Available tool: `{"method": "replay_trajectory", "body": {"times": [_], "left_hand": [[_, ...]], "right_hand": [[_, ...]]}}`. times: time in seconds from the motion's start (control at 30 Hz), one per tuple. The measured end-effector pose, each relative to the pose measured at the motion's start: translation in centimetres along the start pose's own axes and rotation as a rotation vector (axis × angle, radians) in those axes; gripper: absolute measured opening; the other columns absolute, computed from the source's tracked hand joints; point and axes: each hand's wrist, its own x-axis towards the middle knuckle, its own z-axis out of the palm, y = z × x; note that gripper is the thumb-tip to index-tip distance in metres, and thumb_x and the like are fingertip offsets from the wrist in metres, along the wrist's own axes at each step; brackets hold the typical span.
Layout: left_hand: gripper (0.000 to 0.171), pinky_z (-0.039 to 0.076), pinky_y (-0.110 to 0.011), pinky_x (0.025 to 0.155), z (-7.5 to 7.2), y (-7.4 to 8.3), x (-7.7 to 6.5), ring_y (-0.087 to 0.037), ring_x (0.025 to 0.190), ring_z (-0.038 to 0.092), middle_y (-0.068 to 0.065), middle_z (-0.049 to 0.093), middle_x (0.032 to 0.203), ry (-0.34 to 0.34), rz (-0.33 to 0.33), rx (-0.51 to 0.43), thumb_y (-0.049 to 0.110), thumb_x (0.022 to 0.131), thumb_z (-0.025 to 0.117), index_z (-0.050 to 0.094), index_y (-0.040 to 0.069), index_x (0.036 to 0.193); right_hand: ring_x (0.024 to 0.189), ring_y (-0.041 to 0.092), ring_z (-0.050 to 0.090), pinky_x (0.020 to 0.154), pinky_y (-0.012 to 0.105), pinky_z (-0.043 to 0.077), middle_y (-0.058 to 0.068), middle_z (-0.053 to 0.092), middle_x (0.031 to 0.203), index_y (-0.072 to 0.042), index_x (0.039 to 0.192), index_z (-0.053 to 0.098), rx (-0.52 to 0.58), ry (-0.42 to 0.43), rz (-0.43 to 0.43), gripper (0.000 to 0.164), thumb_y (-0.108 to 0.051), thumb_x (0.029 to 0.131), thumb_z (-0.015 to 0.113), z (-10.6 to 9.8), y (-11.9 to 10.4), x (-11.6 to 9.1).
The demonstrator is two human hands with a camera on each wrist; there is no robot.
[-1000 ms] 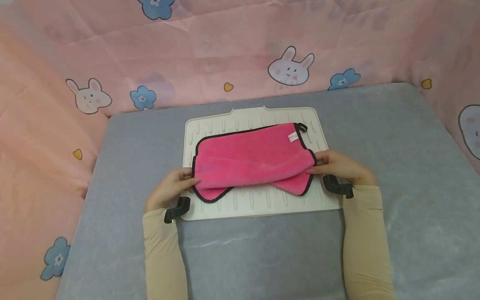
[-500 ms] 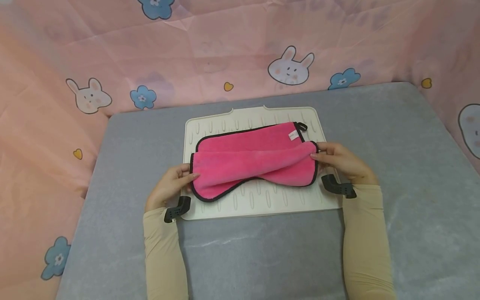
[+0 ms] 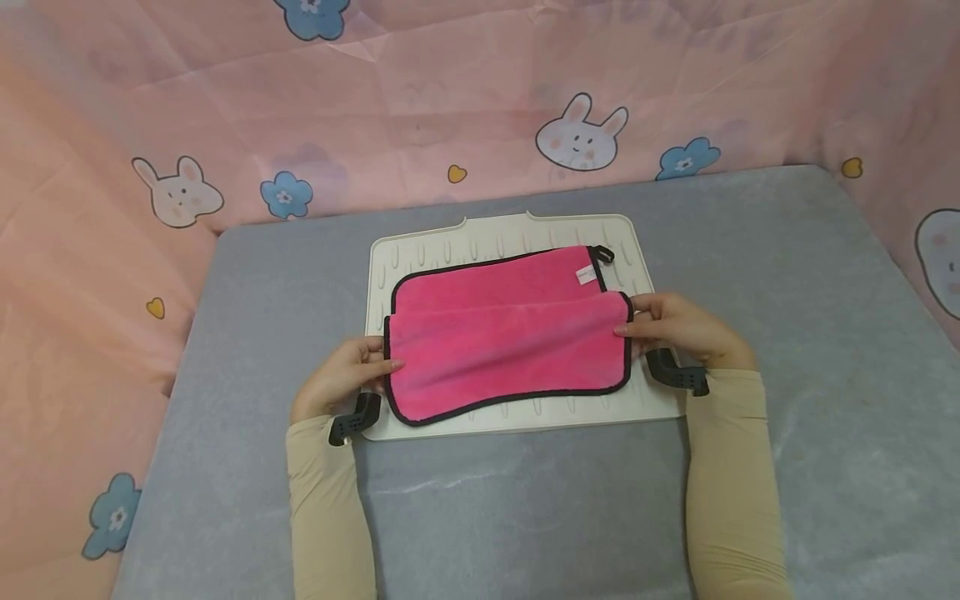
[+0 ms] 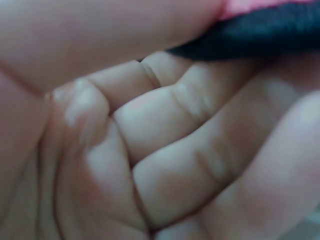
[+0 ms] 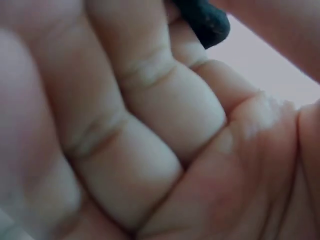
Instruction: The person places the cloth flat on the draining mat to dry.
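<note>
A bright pink towel [image 3: 510, 350] with black edging lies folded over itself on a cream ribbed mat [image 3: 637, 400]. Its white label and black hanging loop show at the far right corner. My left hand [image 3: 341, 375] pinches the left edge of the upper layer between thumb and fingers. On the opposite side my right hand [image 3: 678, 327] pinches the right edge the same way. Close up in the left wrist view, the black edging [image 4: 260, 35] runs between thumb and fingers. The right wrist view has a bit of black edging [image 5: 210, 25] by the curled fingers.
Beneath the mat spreads a grey table [image 3: 525, 508]. A pink curtain [image 3: 420, 108] printed with rabbits and flowers rises behind it and along both sides. Black camera mounts [image 3: 356, 419] sit at both wrists.
Both hands lifted slightly away from me, then came back toward me. The upper layer's front part, tucked under before, has swung out and now lies spread toward me.
</note>
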Motion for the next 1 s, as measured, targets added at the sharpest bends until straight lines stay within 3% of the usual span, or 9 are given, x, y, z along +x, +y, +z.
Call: {"method": "replay_trajectory", "body": {"times": [0.3, 0.57, 0.77, 0.9, 1.0], "left_hand": [[0.014, 0.050, -0.022, 0.058, -0.3, 1.0, -0.9, -0.008, 0.055, 0.059, -0.001, 0.061, 0.063, 0.018, 0.010, 0.098, 0.003, 0.091, 0.060, 0.053, -0.002, 0.080], [0.011, 0.051, -0.023, 0.060, -0.3, 1.1, -1.1, -0.009, 0.061, 0.061, -0.006, 0.065, 0.069, -0.073, -0.001, 0.063, 0.000, 0.090, 0.060, 0.054, -0.008, 0.086], [0.014, 0.052, -0.025, 0.059, -0.3, 0.7, -0.8, -0.011, 0.058, 0.060, -0.003, 0.061, 0.063, -0.068, -0.009, 0.060, 0.002, 0.088, 0.063, 0.053, -0.004, 0.081], [0.019, 0.053, -0.026, 0.061, -0.2, 0.4, -0.5, -0.012, 0.059, 0.060, -0.002, 0.058, 0.064, -0.003, -0.022, 0.080, 0.010, 0.091, 0.061, 0.054, -0.002, 0.078], [0.030, 0.051, -0.024, 0.058, 0.1, 0.5, 0.0, -0.012, 0.058, 0.057, -0.003, 0.055, 0.066, 0.113, -0.047, 0.032, 0.021, 0.097, 0.053, 0.054, -0.003, 0.080]], "right_hand": [[0.062, 0.020, 0.063, 0.063, 0.027, 0.051, 0.008, 0.068, 0.072, 0.011, 0.102, 0.055, 0.003, -0.011, -0.022, 0.024, -0.008, 0.091, 0.063, -0.5, 0.2, -0.5], [0.059, 0.018, 0.063, 0.055, 0.026, 0.048, 0.011, 0.066, 0.066, 0.009, 0.090, 0.057, -0.014, -0.072, -0.073, 0.017, -0.006, 0.092, 0.062, -0.8, 0.4, -0.8], [0.061, 0.019, 0.062, 0.059, 0.026, 0.049, 0.011, 0.065, 0.068, 0.011, 0.103, 0.060, -0.076, -0.072, 0.023, 0.026, -0.011, 0.089, 0.066, -0.8, 0.6, -0.5], [0.064, 0.019, 0.060, 0.062, 0.028, 0.049, 0.011, 0.062, 0.068, 0.009, 0.102, 0.060, -0.132, -0.045, 0.066, 0.029, -0.016, 0.089, 0.067, -0.7, 0.8, -0.2], [0.068, 0.020, 0.061, 0.066, 0.029, 0.052, 0.010, 0.062, 0.072, 0.007, 0.097, 0.061, -0.147, 0.016, 0.060, 0.028, -0.020, 0.091, 0.064, -0.7, 0.8, -0.1]]}}
